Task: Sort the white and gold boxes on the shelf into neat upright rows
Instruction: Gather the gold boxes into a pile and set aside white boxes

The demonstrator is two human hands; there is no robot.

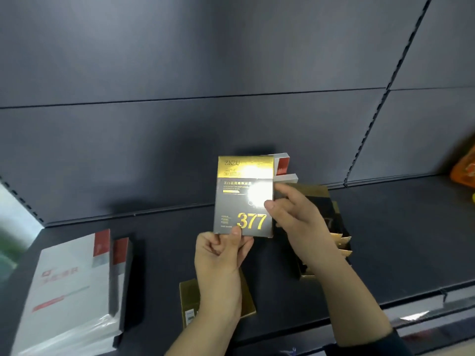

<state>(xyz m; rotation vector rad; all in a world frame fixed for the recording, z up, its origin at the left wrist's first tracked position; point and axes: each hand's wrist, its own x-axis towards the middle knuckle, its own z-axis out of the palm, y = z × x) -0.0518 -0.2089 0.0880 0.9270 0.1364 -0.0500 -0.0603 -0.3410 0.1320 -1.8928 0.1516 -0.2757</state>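
A gold and grey box [243, 199] marked "377" is held upright above the dark shelf [164, 242]. My left hand [221, 255] pinches its bottom edge, and my right hand [295, 217] grips its right edge. Behind it stand two white boxes with red corners [282, 164]. A gold box [187, 301] lies flat under my left forearm. More gold boxes [331, 227] stand in a leaning row behind my right hand. A white box with a red corner [69, 291] lies at the left, with a dark-sided box [120, 273] beside it.
The shelf's dark back panel [180, 140] rises behind the boxes. A slotted upright [372, 129] divides it at the right. An orange packet [462, 170] shows at the far right edge. The shelf's front lip [411, 299] runs along the lower right.
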